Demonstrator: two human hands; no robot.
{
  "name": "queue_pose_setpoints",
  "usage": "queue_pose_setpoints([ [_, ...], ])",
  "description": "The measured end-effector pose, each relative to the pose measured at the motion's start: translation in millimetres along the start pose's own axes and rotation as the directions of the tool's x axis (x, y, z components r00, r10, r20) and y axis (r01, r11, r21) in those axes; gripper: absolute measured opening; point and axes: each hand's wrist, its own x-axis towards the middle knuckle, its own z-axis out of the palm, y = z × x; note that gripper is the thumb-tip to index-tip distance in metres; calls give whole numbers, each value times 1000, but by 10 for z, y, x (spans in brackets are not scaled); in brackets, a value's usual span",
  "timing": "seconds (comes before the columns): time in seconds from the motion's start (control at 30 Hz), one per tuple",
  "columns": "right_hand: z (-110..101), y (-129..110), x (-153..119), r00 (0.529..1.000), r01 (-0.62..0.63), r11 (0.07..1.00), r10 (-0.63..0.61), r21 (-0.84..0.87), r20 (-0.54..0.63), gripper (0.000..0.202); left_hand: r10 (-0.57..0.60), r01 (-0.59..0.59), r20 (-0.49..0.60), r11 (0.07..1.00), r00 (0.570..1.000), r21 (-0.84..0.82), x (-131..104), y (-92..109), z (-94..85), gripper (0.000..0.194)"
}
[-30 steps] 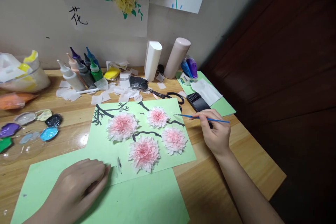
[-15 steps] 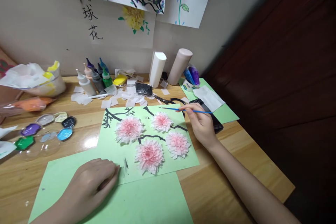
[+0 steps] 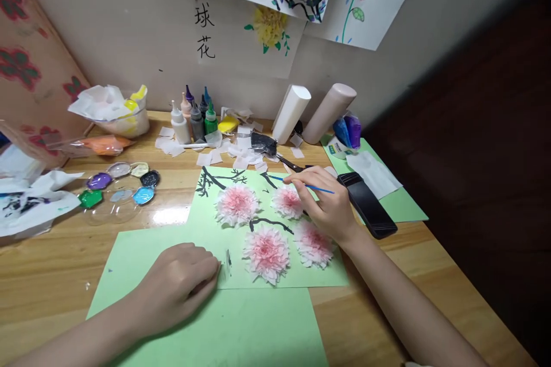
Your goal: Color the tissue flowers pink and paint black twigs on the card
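Observation:
My right hand point(image 3: 325, 203) pinches a thin blue paintbrush point(image 3: 319, 188). Its bristle end points left, close to a short black painted branch point(image 3: 267, 176) at the top of a light green sheet point(image 3: 200, 229). I cannot tell whether the bristles touch the paper. On that sheet are several pink-and-white paper flowers point(image 3: 266, 253) and more black branches. My left hand point(image 3: 183, 281) is closed, fingers curled under, and rests at the sheet's lower left beside a grey smear point(image 3: 228, 262). A larger green sheet point(image 3: 258, 327) lies underneath. The right hand partly covers the right-hand flowers.
A paint palette point(image 3: 114, 206) stands at left, near crumpled tissues point(image 3: 34, 200). Behind are paint bottles point(image 3: 197, 123), paper scraps point(image 3: 245, 155), scissors point(image 3: 289, 163), and a white bottle point(image 3: 293, 114). A black phone point(image 3: 370, 206) lies to the right.
The view has shifted left, so the scene sits further right. My right hand with the paintbrush has moved left over the sheet, bringing the bristles to the upper branch. My left hand stays on the paper.

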Motion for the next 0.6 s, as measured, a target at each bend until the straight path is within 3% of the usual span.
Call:
queue_pose_setpoints([
  [0.2, 53, -10, -36, 990, 139, 985, -135, -106, 47, 11, -14, 15, 26, 999, 1000, -31, -9, -7, 19, 23],
  [0.6, 100, -13, -53, 988, 112, 985, -96, -134, 123, 9, -2, 4, 53, 999, 999, -49, -20, -6, 24, 23],
])
